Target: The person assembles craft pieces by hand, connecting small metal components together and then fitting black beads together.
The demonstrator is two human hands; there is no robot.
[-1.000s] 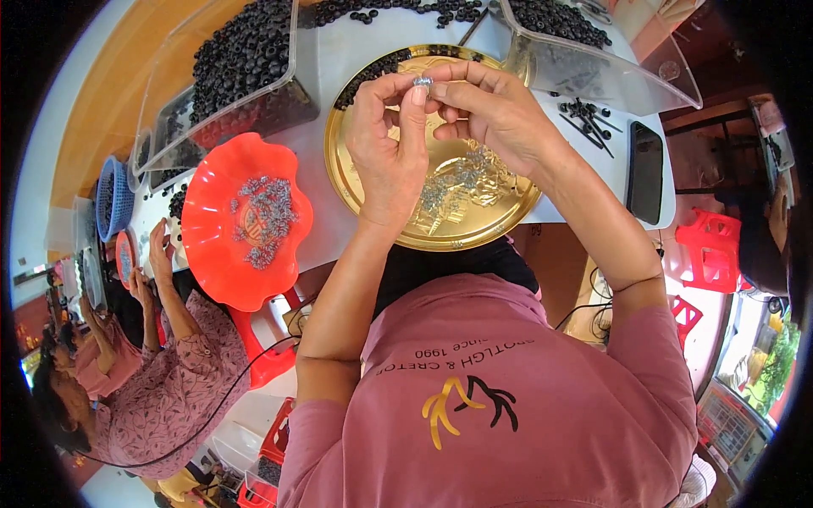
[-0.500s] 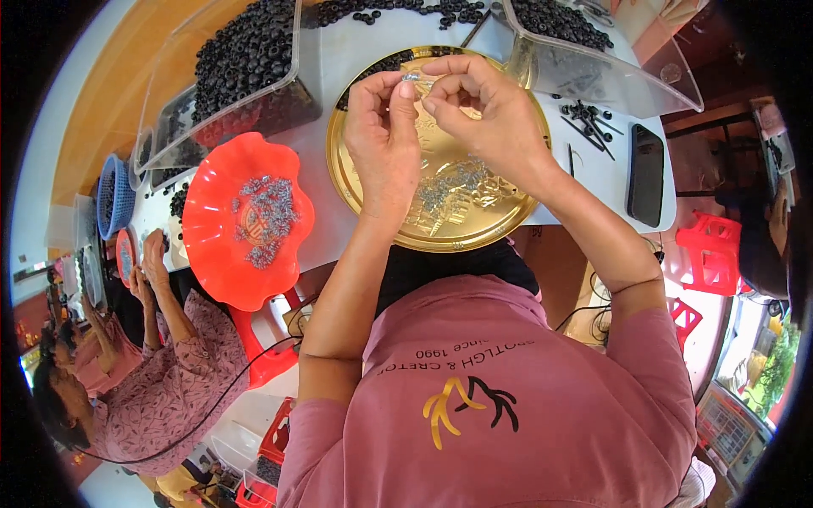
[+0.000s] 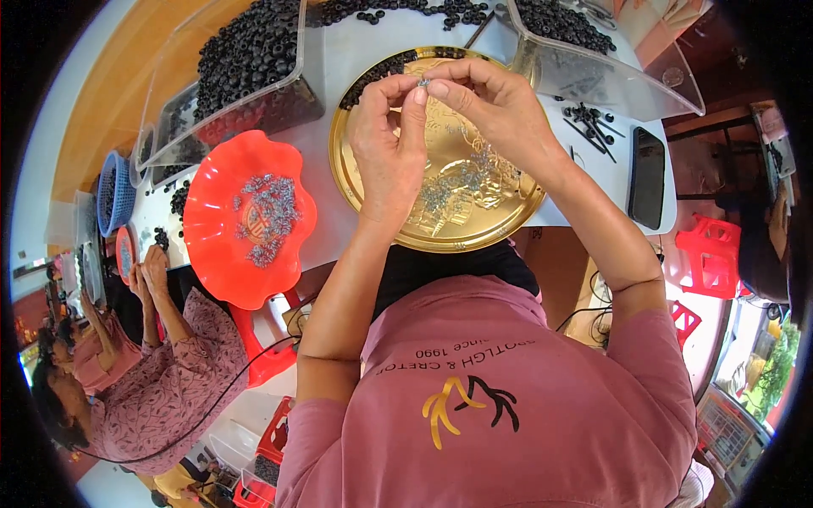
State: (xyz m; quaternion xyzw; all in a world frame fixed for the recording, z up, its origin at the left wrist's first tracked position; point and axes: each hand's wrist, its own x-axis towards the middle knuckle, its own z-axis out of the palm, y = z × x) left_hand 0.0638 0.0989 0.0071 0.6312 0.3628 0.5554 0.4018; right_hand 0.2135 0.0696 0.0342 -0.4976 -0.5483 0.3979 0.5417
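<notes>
Silvery little piece (image 3: 423, 83) sits at the grip's very tips, pinched by left hand (image 3: 388, 152) and right hand (image 3: 510, 117) together.

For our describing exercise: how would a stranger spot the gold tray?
On the white table, look beneath the left hand and right hand. The tray holds scattered silvery pieces; its round gold rim sets it apart from the wavy red dish.
</notes>
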